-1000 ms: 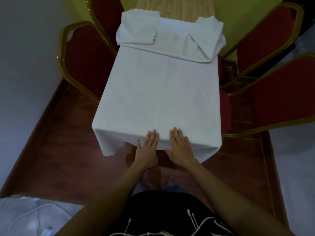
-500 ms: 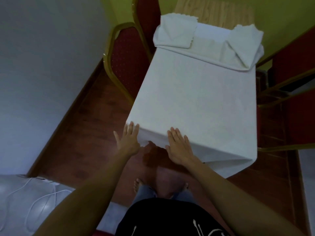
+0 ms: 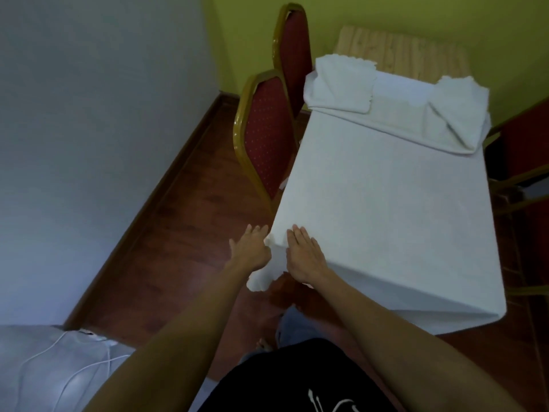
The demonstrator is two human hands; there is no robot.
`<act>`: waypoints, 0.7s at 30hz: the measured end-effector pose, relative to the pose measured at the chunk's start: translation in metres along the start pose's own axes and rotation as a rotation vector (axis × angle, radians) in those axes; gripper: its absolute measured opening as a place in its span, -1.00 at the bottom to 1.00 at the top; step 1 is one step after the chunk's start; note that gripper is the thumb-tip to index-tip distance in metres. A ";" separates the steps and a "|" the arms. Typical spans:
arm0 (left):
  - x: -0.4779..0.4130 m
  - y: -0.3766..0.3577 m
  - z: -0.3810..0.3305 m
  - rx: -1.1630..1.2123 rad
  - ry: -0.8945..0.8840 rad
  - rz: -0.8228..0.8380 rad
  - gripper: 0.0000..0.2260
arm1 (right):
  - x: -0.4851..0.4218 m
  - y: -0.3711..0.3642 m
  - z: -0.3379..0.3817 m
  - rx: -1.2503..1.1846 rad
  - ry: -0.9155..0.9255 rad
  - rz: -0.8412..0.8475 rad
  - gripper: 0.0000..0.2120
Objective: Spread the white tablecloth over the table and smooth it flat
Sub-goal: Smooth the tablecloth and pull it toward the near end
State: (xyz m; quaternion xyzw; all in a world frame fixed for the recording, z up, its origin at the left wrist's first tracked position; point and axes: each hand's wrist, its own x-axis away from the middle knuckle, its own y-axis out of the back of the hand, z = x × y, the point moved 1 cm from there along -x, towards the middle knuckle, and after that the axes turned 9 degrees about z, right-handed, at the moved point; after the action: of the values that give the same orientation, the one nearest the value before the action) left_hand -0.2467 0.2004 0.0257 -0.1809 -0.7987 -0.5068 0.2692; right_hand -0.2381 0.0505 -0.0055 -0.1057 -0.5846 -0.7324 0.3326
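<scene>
The white tablecloth (image 3: 386,203) lies over most of the table. Its far end is folded back in two bunched corners, and bare wooden tabletop (image 3: 401,52) shows beyond them. My left hand (image 3: 249,248) is flat, fingers apart, against the cloth hanging at the near left corner. My right hand (image 3: 306,254) presses palm down on the near edge beside that corner. A loose corner of the cloth hangs below, between my wrists.
Two red padded chairs with gold frames (image 3: 264,138) stand close along the table's left side. More chair frames (image 3: 523,185) sit on the right. The floor (image 3: 178,233) is dark wood, with a grey wall on the left. White bedding and a cable (image 3: 59,361) lie at the lower left.
Both hands slid left along the near edge, from the middle to the left corner. The left hand went past the corner onto the hanging side. The view swung left.
</scene>
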 end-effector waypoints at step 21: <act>-0.184 0.311 0.002 -0.319 -0.602 -0.244 -0.51 | -0.238 0.203 0.071 -0.346 -0.218 -0.401 -0.49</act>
State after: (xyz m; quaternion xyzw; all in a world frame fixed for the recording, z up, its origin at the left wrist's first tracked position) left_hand 0.0733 0.3300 0.1335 -0.2652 -0.7689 -0.5773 -0.0721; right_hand 0.0496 0.1841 0.0457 -0.1212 -0.4926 -0.8567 0.0934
